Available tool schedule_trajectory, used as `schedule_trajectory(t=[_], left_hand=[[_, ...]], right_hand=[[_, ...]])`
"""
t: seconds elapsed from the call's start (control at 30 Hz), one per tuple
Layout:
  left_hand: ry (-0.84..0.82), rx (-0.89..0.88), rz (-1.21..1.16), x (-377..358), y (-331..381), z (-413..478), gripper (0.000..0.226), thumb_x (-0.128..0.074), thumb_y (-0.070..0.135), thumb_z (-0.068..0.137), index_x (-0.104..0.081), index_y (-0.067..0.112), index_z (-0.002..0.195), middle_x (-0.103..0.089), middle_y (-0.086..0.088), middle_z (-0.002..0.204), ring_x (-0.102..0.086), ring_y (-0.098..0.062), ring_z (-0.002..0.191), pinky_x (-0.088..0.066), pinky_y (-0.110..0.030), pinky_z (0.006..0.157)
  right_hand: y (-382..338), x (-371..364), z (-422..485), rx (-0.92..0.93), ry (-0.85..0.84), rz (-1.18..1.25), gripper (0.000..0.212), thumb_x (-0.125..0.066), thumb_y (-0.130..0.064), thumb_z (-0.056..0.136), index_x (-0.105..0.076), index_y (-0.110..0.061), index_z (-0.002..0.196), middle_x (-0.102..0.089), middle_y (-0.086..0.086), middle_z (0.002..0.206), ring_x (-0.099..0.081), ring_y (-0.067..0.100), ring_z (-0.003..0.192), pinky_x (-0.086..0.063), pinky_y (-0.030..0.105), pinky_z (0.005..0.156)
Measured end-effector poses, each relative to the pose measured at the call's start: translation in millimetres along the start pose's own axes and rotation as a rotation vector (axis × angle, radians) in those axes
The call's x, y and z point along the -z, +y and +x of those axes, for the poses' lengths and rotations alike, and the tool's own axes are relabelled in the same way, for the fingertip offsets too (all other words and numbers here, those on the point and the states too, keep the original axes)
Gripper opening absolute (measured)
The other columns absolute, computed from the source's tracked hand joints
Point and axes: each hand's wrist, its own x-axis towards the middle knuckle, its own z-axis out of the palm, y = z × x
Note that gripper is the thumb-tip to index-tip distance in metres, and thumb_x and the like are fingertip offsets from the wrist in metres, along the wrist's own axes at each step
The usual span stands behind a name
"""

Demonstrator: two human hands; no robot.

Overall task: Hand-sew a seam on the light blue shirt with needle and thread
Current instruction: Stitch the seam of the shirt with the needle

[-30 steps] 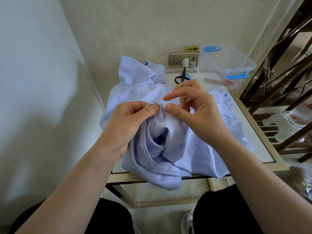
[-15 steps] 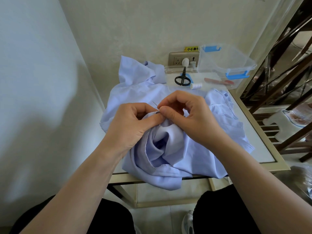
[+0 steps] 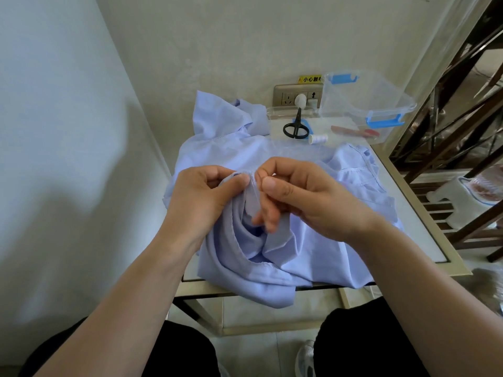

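Light blue cloth covers most of this small table (image 3: 424, 227): the light blue shirt (image 3: 313, 254) lies heaped there, its near edge hanging over the front rim. The left hand (image 3: 201, 202) pinches a raised fold of the seam between thumb and forefinger. Just beside it is the right hand (image 3: 304, 197), thumb and forefinger curled tight together at the seam edge, the other fingers tucked against the cloth. Whatever they pinch is too small to make out. Behind the shirt are black scissors (image 3: 295, 126), a white thread spool (image 3: 318, 138) and a clear plastic box (image 3: 381, 104).
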Motion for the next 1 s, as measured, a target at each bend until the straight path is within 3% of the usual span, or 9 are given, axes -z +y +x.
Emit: schedule_trajectory(t=[0.13, 0.23, 0.4, 0.5, 0.6, 0.83, 1.0], left_hand=[[0.036, 0.009, -0.039, -0.1, 0.9, 1.1, 0.012, -0.073, 0.019, 0.086, -0.072, 0.015, 0.075, -0.073, 0.004, 0.067, -0.065, -0.005, 0.063, -0.050, -0.017, 0.063], [0.069, 0.007, -0.067, 1.3, 2.7, 1.3, 0.013, -0.073, 0.020, 0.085, -0.072, 0.017, 0.073, -0.072, 0.004, 0.067, -0.066, -0.007, 0.063, -0.052, -0.022, 0.066], [0.109, 0.003, -0.098, 2.2, 3.9, -0.3, 0.015, -0.074, 0.023, 0.085, -0.073, 0.020, 0.070, -0.073, 0.002, 0.068, -0.067, -0.010, 0.065, -0.051, -0.027, 0.068], [0.108, 0.001, -0.099, 1.8, 4.8, -0.4, 0.017, -0.075, 0.024, 0.084, -0.073, 0.023, 0.067, -0.073, 0.002, 0.069, -0.067, -0.011, 0.066, -0.052, -0.029, 0.070], [0.092, -0.005, -0.088, 0.7, 5.6, -1.7, 0.017, -0.075, 0.025, 0.083, -0.072, 0.024, 0.067, -0.073, 0.001, 0.069, -0.067, -0.012, 0.066, -0.052, -0.030, 0.071], [0.053, -0.054, -0.050, -4.3, 6.7, -5.1, 0.014, -0.075, 0.022, 0.084, -0.071, 0.020, 0.070, -0.072, 0.000, 0.067, -0.066, -0.012, 0.063, -0.050, -0.027, 0.065], [0.048, -0.066, -0.069, -3.2, 4.9, -3.8, 0.016, -0.076, 0.022, 0.083, -0.072, 0.021, 0.068, -0.072, -0.001, 0.067, -0.064, -0.013, 0.063, -0.050, -0.030, 0.067]], right_hand=[[-12.3, 13.3, -7.4, -0.229, -0.146, 0.277, 0.010, -0.041, -0.010, 0.096, -0.049, -0.007, 0.092, -0.041, -0.001, 0.053, -0.037, 0.008, 0.036, -0.049, 0.024, 0.046], [-16.4, 22.4, -14.7, -0.384, -0.225, 0.222, 0.018, -0.041, -0.012, 0.095, -0.056, -0.013, 0.085, -0.036, -0.003, 0.052, -0.026, 0.004, 0.037, -0.034, 0.016, 0.036], [-13.8, 26.0, -13.2, -0.444, 0.069, 0.015, 0.016, -0.057, -0.023, 0.091, -0.054, -0.016, 0.077, -0.024, -0.004, 0.059, -0.016, 0.006, 0.048, -0.016, 0.013, 0.039], [-13.1, 22.3, -9.3, -0.323, 0.300, -0.102, 0.019, -0.071, -0.033, 0.076, -0.062, -0.017, 0.081, -0.022, 0.004, 0.064, -0.016, 0.011, 0.051, -0.017, 0.016, 0.042], [-10.1, 15.7, -4.3, -0.161, 0.460, -0.225, 0.017, -0.079, -0.029, 0.078, -0.070, -0.016, 0.083, -0.024, 0.003, 0.061, -0.020, 0.011, 0.048, -0.022, 0.016, 0.044], [-1.8, -3.4, 6.0, -0.060, 0.490, -0.476, 0.018, -0.079, -0.022, 0.081, -0.070, -0.007, 0.079, -0.029, -0.013, 0.045, -0.026, 0.005, 0.042, -0.022, 0.016, 0.047], [-3.0, 1.0, 2.7, -0.082, 0.426, -0.454, 0.013, -0.072, -0.009, 0.086, -0.067, -0.001, 0.077, -0.027, -0.012, 0.046, -0.025, 0.004, 0.041, -0.024, 0.011, 0.046]])
